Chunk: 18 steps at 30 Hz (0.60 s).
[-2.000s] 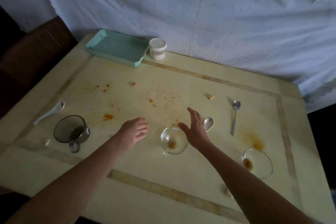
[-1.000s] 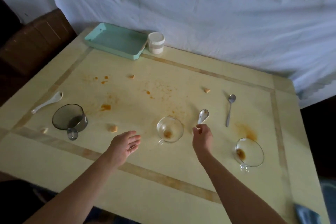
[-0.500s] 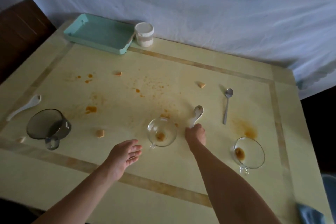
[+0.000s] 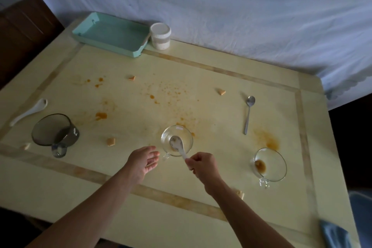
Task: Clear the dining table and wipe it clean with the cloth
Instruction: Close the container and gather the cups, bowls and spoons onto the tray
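My right hand (image 4: 202, 165) pinches the handle of a white ceramic spoon (image 4: 177, 145), whose bowl lies inside the clear glass cup (image 4: 177, 139) at the table's middle. My left hand (image 4: 143, 162) hovers open just left of that cup, fingers relaxed. A second clear cup (image 4: 270, 164) with brown dregs stands at the right. A dark grey cup (image 4: 54, 134) sits at the left, with another white spoon (image 4: 30, 111) beyond it. A metal spoon (image 4: 248, 113) lies right of centre. A blue cloth (image 4: 335, 234) shows at the bottom right corner.
The cream table (image 4: 141, 203) carries orange stains and several small crumbs of food. A teal tray (image 4: 112, 34) and a white lidded jar (image 4: 160, 35) stand at the far edge against a white sheet. A dark wooden seat is at the left.
My right hand has picked the white spoon up off the table and set its bowl into the middle glass cup. My left hand has moved closer to that cup.
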Available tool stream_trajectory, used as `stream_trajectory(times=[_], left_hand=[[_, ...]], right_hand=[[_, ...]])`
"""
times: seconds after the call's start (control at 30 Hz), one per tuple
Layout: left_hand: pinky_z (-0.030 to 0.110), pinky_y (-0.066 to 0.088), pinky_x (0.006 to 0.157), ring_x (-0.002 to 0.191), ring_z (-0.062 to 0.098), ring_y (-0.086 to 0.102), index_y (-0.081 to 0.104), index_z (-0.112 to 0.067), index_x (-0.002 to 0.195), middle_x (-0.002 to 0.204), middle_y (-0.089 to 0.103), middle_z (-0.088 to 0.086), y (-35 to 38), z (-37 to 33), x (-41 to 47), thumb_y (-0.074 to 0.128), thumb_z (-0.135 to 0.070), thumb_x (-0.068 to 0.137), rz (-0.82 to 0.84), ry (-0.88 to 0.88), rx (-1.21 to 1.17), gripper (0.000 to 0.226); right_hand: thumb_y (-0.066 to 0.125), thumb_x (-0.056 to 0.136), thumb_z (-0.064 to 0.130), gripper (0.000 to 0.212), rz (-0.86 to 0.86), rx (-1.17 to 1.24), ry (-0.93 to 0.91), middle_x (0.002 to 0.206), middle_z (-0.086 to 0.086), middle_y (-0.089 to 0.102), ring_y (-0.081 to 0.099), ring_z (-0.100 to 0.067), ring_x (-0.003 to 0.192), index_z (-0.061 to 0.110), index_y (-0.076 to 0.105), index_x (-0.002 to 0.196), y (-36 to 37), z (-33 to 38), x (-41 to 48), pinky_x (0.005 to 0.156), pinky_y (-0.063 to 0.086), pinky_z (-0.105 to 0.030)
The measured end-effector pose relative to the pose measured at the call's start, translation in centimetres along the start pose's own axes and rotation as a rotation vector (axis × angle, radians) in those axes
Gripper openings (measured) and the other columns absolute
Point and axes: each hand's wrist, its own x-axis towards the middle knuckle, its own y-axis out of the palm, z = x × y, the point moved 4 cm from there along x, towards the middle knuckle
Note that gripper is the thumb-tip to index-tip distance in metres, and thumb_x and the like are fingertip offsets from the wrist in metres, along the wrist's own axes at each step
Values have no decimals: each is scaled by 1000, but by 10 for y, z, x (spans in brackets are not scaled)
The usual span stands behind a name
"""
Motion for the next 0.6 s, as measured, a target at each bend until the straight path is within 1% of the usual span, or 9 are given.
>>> stream_trajectory(times=[0.17,0.27,0.33,0.37,0.43,0.47,0.5,0.53,0.6], left_hand=[[40,44,95,120,33,51,53,1,122,127,56,22,6,5,2,46,-9,96,-3,15,27,29],[41,43,96,124,34,48,51,0,124,131,53,23,9,7,4,46,-10,96,1,22,37,30],[41,42,97,125,34,47,50,-1,126,133,52,22,12,7,4,46,-11,96,10,30,45,32],[41,42,97,125,33,47,50,-1,126,133,52,22,12,8,5,46,-11,96,11,34,46,32],[41,43,97,124,33,48,49,-1,128,133,52,22,12,8,7,46,-12,96,6,43,46,34],[42,43,98,124,33,48,48,-1,129,133,52,21,12,8,8,46,-12,96,6,47,50,35],[42,43,99,124,32,49,48,-2,130,133,53,21,12,9,10,45,-13,96,4,52,54,35],[42,43,98,123,32,49,48,-2,130,133,53,20,12,9,11,45,-13,97,3,57,57,35],[41,43,96,121,32,50,48,-3,130,132,53,20,11,10,15,43,-13,97,-2,66,55,35]], right_hand=[[70,78,15,21,5,50,-4,53,-2,59,47,-8,43,11,58,61,1,5,7,43,37,-20],[68,81,21,23,49,-7,-22,54,-3,59,47,-10,43,12,58,62,-5,8,13,43,38,-21],[64,84,24,24,86,-50,-19,54,-4,59,47,-11,44,7,62,67,-10,11,18,43,38,-22],[63,85,24,25,62,-61,-21,54,-4,59,47,-12,44,5,63,69,-16,11,24,45,39,-23],[62,85,22,22,-100,-72,-43,58,-7,62,52,-16,49,7,62,69,-40,15,45,53,44,-29],[61,84,22,18,-205,-91,-46,66,-11,65,58,-22,58,9,63,72,-56,17,57,60,47,-32],[60,84,21,14,-307,-127,-37,78,-15,68,62,-28,72,8,64,80,-73,19,69,67,48,-34],[58,86,20,16,-396,-168,-4,91,-18,68,63,-31,86,5,63,91,-91,20,81,73,47,-35],[55,89,17,24,-504,-216,77,108,-20,63,60,-34,100,1,55,108,-121,19,100,78,46,-34]])
